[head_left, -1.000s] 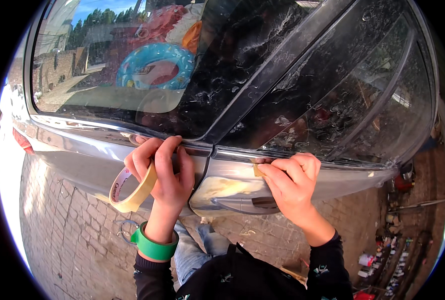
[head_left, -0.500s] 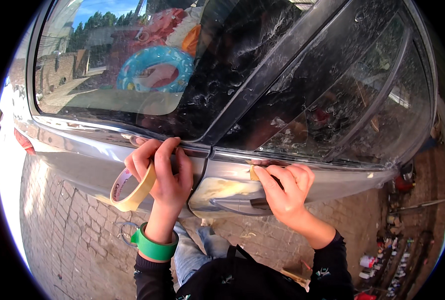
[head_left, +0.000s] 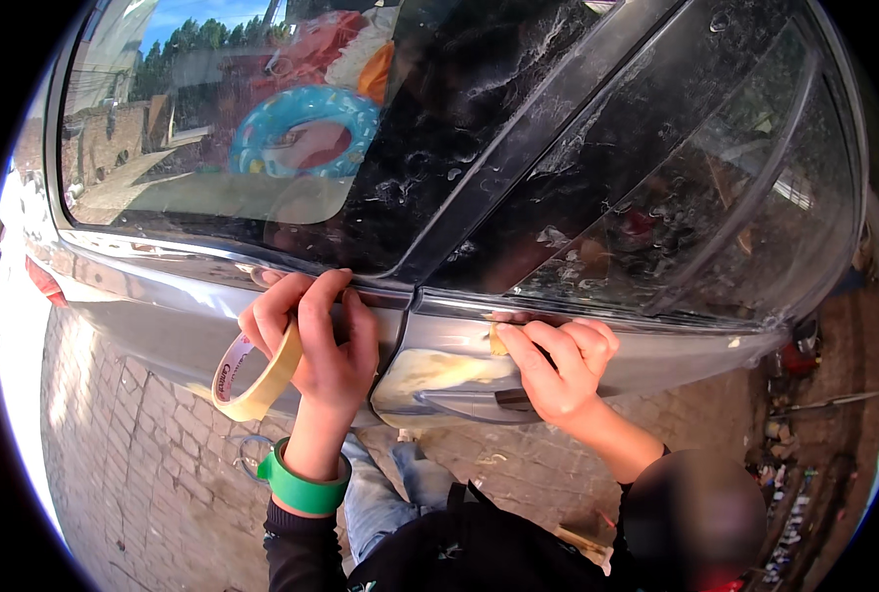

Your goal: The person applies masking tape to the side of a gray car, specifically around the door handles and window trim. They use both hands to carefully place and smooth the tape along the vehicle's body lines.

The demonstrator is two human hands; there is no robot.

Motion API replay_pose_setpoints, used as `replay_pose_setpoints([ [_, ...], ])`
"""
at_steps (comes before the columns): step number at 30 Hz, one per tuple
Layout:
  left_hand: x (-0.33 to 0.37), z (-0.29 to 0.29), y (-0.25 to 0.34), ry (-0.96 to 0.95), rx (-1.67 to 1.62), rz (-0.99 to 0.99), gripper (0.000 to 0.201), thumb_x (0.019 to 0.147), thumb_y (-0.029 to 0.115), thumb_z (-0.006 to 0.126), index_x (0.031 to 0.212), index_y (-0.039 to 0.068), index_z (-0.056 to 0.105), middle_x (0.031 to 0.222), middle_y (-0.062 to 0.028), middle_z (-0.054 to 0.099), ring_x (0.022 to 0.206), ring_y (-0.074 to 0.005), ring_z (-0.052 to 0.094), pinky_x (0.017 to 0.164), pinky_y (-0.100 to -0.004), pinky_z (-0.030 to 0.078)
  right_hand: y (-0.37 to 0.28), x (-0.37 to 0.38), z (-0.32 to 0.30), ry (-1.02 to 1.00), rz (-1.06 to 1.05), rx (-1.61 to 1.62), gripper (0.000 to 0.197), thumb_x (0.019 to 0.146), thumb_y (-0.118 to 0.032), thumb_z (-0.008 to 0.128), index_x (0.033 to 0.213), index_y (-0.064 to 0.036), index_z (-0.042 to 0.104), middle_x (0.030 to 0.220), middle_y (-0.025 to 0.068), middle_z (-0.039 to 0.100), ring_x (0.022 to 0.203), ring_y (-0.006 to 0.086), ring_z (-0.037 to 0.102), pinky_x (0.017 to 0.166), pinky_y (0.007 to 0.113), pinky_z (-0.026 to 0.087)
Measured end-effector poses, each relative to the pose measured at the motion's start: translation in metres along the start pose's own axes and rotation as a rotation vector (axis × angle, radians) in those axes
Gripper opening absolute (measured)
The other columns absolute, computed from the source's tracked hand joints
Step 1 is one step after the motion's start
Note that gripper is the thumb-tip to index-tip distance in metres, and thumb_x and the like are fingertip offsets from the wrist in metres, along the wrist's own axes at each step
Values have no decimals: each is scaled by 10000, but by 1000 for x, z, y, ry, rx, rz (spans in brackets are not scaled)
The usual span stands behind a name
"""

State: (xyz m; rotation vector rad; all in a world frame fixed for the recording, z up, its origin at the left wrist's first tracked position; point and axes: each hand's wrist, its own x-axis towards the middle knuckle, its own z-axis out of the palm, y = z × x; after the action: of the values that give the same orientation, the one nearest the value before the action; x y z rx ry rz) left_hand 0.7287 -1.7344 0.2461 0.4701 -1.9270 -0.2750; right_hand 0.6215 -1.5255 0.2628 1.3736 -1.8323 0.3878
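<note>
At the lower edge of the car window, my left hand [head_left: 329, 350] grips a roll of cream masking tape [head_left: 260, 397] that hangs beside its fingers. Its fingertips rest on the trim below the glass. Across the door gap, my right hand [head_left: 563, 373] pinches a small piece of masking tape [head_left: 499, 339] against the door just under the trim; the fingers partly cover it. A roll of green tape [head_left: 306, 490] circles my left wrist. Below my right hand are a grey door handle [head_left: 474, 406] and a yellowish sanded patch [head_left: 434, 370] on the silver door.
Dusty dark windows [head_left: 558, 227] rise in front of me, with a blue swim ring [head_left: 262, 138] visible behind or reflected in the glass. Brick paving [head_left: 153, 474] lies below. Several small items [head_left: 780, 523] line the ground at right. A blurred round patch covers my right forearm.
Both hands have shifted very slightly to the left in the picture, keeping their grips. The blurred patch over my right forearm is new.
</note>
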Motion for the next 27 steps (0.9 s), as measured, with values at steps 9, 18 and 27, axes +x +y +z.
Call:
replay_pose_setpoints([
  [9,-2,1,1,10,-14,24,256,795,-14,686,1036,71,664,966,-81,571,934,-266,503,858,-383,391,0,-4,-7,-11,60,9,351,623,-136,781,972,-166,772,898,-68,619,861,176,472,804,337,400],
  [18,-6,-23,9,126,-143,40,304,757,-57,694,1014,101,656,934,-50,577,878,-253,487,792,-359,366,-53,-5,-50,173,933,1147,153,852,4,717,994,-48,695,899,18,640,844,136,540,747,276,439],
  [27,-41,-102,120,-213,-602,-3,367,702,-79,734,1028,88,711,878,-20,586,817,-208,484,738,-313,370,-92,-20,-102,272,1251,1992,165,956,19,607,1107,-19,554,1118,69,604,877,136,625,754,296,530],
])
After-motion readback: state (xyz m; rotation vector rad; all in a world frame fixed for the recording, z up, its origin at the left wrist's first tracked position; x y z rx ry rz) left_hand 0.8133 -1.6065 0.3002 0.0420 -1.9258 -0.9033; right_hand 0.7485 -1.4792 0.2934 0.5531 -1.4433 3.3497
